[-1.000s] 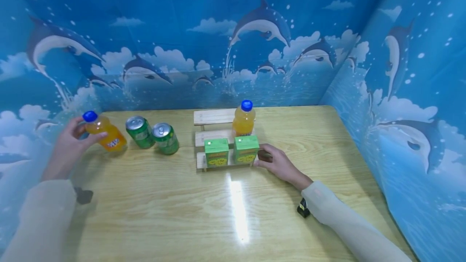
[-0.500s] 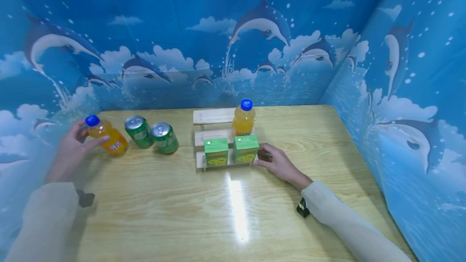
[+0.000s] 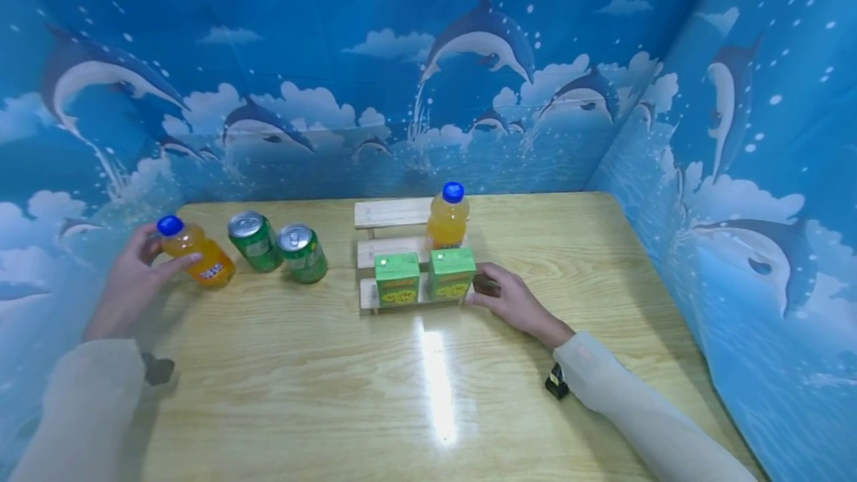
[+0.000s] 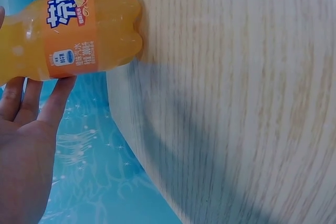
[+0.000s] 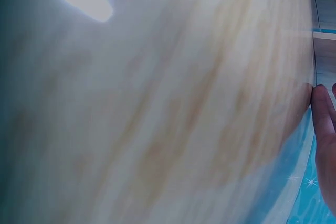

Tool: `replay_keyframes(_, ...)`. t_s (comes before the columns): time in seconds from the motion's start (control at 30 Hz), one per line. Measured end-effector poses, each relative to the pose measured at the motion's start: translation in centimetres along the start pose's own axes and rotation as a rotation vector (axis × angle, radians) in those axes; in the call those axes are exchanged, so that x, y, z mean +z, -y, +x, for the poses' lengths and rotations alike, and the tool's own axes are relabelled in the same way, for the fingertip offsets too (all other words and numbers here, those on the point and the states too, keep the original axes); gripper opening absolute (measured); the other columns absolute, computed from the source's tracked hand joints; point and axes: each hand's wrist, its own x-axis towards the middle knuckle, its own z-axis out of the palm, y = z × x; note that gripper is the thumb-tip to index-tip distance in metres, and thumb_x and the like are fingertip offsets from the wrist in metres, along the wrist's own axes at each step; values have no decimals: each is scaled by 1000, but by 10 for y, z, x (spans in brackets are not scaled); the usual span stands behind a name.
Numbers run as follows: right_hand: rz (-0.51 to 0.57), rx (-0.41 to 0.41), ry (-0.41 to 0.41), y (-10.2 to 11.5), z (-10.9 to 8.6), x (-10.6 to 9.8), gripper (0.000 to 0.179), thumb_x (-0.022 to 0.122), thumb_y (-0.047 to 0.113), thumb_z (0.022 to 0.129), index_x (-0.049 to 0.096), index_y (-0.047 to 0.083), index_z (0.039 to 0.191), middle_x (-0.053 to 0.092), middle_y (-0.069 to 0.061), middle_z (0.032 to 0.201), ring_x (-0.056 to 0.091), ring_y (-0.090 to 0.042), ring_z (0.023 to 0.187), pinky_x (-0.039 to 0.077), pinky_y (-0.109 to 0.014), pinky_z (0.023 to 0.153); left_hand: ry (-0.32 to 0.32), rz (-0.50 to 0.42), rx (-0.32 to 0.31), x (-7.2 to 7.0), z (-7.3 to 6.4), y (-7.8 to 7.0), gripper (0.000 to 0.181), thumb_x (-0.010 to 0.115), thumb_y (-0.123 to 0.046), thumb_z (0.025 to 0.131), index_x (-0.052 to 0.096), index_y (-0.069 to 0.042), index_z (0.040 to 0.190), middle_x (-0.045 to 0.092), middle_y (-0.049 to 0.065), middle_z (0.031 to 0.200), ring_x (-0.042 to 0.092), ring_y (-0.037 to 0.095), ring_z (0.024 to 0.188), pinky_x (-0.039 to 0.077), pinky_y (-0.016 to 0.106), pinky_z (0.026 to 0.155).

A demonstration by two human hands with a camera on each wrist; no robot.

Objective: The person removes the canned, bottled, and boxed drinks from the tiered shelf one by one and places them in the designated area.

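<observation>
A person's two bare hands work over a wood-grain table [image 3: 301,393], seen from above. Near the table's far left corner, the left hand [image 3: 130,270] grasps a bottle of orange drink [image 3: 206,262] with a blue cap and an orange label, the thumb across its near side and the other fingers round the back. The bottle looks slanted in the head view, cap toward the left edge; whether its base touches the tabletop is hard to tell. Just beside it, toward the right edge, two green cans with silver tops stand upright near each other: the nearer to the bottle is the first can [image 3: 257,248], then the second can [image 3: 304,259]. By the middle of the far edge stands a pale wooden rack [image 3: 395,213] with three steps. Its lowest step, the one facing the near edge, carries two green cartons side by side, a left carton [image 3: 397,285] and a right carton [image 3: 451,281]. Behind the right carton rises a second bottle [image 3: 447,223] of orange drink, also blue-capped, upright on the rack with its base hidden. The right hand [image 3: 512,301] is at the rack's right end, close beside the right carton, fingers bent toward it and thumb low; whether they grip the rack, the carton or neither cannot be told. Both forearms wear pale sleeves [image 3: 623,393]. Blue curtains [image 3: 301,28] printed with dolphins and clouds hang beyond the far edge and along the sides.
</observation>
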Motion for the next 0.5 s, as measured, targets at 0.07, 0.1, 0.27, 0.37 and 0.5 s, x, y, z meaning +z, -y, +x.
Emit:
replay_keyframes(0.07, 1, -3, 1, 0, 0, 0, 60, 85, 27, 97, 62, 11, 149, 67, -14, 149, 66, -39, 137, 55, -51, 115, 4, -3, 0, 0, -1, 0, 90, 69, -56, 104, 16, -38, 174, 22, 16, 182, 13, 50, 167, 12, 84, 127)
replay_keyframes(0.1, 2, -5, 2, 0, 0, 0, 60, 85, 27, 97, 62, 11, 149, 67, -14, 149, 66, -39, 137, 55, -51, 115, 7, -5, 1, 0, -1, -1, 90, 69, -56, 104, 16, -37, 174, 21, 16, 182, 12, 50, 167, 11, 84, 126)
replay_keyframes(0.27, 4, -10, 2, 0, 1, 0, 60, 85, 27, 97, 61, 11, 150, 66, -15, 149, 66, -39, 137, 55, -51, 115, 15, -12, -7, 1, -1, 1, 93, 70, -55, 104, 13, -37, 175, 16, 12, 183, 11, 49, 167, 15, 84, 126)
replay_keyframes(0.37, 4, -10, 0, 0, 0, 0, 60, 85, 27, 97, 62, 11, 150, 66, -15, 149, 66, -39, 137, 55, -50, 115, 24, -19, 7, 2, 0, 3, 92, 69, -53, 105, 12, -36, 175, 16, 8, 184, 13, 46, 168, 19, 81, 127)
replay_keyframes(0.5, 4, -8, -1, -1, 0, 0, 60, 85, 26, 97, 62, 11, 150, 66, -14, 149, 66, -39, 137, 56, -49, 115, 42, -1, 19, 3, 1, 4, 91, 67, -53, 106, 10, -37, 175, 18, 7, 184, 20, 47, 166, 27, 78, 126)
